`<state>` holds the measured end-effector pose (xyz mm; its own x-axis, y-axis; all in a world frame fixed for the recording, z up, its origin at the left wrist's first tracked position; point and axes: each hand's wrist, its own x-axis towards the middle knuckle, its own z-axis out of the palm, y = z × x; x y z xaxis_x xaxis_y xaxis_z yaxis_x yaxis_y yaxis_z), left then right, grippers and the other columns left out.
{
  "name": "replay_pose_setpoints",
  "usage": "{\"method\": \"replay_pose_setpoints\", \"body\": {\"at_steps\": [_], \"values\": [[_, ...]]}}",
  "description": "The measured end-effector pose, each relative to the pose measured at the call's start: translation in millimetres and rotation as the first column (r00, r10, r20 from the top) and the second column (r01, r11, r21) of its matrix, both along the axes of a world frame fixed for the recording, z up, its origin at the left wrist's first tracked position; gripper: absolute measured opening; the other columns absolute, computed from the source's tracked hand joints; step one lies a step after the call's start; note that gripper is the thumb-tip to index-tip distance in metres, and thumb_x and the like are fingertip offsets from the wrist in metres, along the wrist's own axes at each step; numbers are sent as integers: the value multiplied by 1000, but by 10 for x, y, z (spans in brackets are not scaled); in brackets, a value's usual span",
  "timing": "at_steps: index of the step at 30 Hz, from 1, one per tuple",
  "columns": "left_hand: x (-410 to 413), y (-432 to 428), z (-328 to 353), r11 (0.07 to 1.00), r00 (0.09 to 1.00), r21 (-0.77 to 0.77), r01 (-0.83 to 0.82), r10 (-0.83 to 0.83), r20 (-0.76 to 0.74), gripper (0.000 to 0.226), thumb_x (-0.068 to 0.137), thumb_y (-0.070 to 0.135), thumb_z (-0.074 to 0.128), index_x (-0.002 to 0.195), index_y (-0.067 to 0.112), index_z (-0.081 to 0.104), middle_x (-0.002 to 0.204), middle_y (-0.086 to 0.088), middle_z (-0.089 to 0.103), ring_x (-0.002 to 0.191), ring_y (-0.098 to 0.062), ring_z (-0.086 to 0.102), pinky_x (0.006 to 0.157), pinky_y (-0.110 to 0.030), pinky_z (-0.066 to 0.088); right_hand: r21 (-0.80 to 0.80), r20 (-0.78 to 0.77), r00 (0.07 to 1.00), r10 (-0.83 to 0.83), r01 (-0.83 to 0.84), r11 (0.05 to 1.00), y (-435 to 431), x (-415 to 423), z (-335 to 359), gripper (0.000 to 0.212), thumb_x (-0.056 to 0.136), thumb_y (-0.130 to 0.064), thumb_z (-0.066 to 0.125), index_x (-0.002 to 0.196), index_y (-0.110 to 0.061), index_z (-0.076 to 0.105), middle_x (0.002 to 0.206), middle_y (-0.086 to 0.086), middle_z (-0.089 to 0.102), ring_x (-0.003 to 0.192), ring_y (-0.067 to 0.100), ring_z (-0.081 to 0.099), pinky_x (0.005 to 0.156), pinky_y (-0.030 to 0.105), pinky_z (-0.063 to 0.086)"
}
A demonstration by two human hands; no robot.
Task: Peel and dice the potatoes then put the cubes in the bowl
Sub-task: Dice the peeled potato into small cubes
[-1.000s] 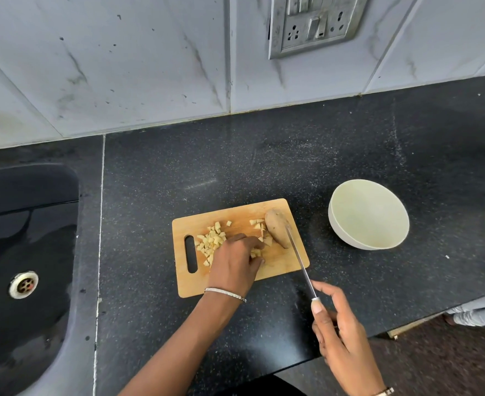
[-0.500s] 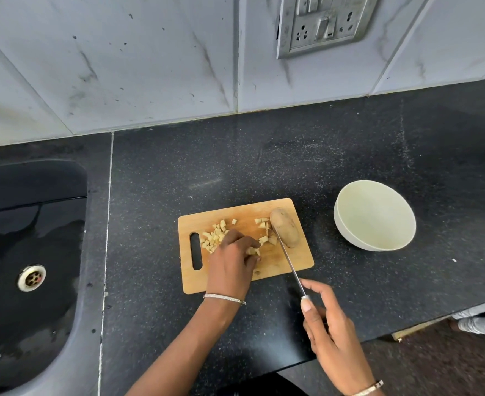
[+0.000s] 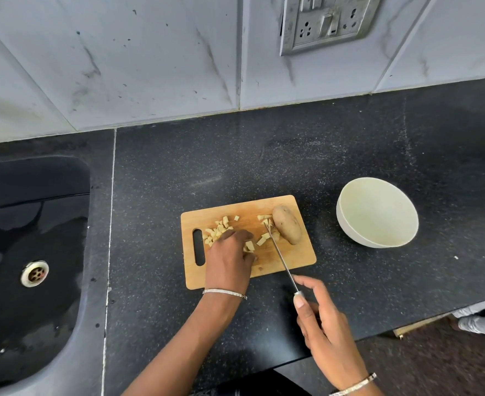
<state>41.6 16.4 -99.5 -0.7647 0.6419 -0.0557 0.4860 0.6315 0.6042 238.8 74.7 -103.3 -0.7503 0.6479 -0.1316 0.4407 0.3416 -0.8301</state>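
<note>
You're gathering now: left hand (image 3: pixel 230 258) cupped over the cubes (image 3: pixel 217 230) mid-frame on the board (image 3: pixel 292 255), grip unclear, right hand (image 3: pixel 321 324) wrapped round the knife (image 3: pixel 281 255) handle, and next they need carrying to the empty bowl (image 3: pixel 377 212) at right.

Two forearms show, bare from the wrists to the picture's lower edge. The left hand (image 3: pixel 230 261) has a thin silver-coloured chain bracelet (image 3: pixel 224 292) round its wrist, made of small pale links that catch the light. The right hand (image 3: pixel 324 324) wears a second bracelet (image 3: pixel 355 384) of the same slim, silvery kind, and its thumbnail is trimmed short. Pale grey cloth (image 3: pixel 481 321) at the lower right edge may be the person's clothing; that cannot be told.
</note>
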Motion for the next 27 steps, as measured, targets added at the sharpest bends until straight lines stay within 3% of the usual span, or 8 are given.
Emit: {"method": "replay_pose_setpoints", "body": {"at_steps": [3,8,18,27], "values": [[-16,-13,-11,1000,1000,-12,6,-5,16,32,76,17,79,105,26,69,95,8,66,87,-12,63,68,-20,34,16,5,1000,9,-9,1000,-20,-16,-20,34,98,-56,37,129,-45,47,59,14,43,48,15,41,49,48,36],[-50,12,-49,1000,999,6,-14,13,50,25,77,12,75,99,24,70,93,8,70,88,-11,64,75,-24,45,35,21,999,27,-28,999,-47,-27,-54,26,101,-42,42,126,-46,47,58,14,46,47,20,43,49,48,37],[-49,98,-55,996,992,81,-32,22,121,23,73,7,77,90,20,69,82,8,66,79,-11,63,75,-31,53,41,29,999,20,-21,999,-51,-8,-66,26,101,-42,43,126,-47,46,58,14,45,50,27,47,50,47,38],[-34,56,-78,993,993,102,-57,46,111,27,73,16,81,92,22,63,83,8,69,79,-10,65,75,-30,54,81,46,998,48,-51,995,-67,-102,-48,25,101,-45,37,125,-50,44,62,12,53,50,19,52,54,45,43]]}}
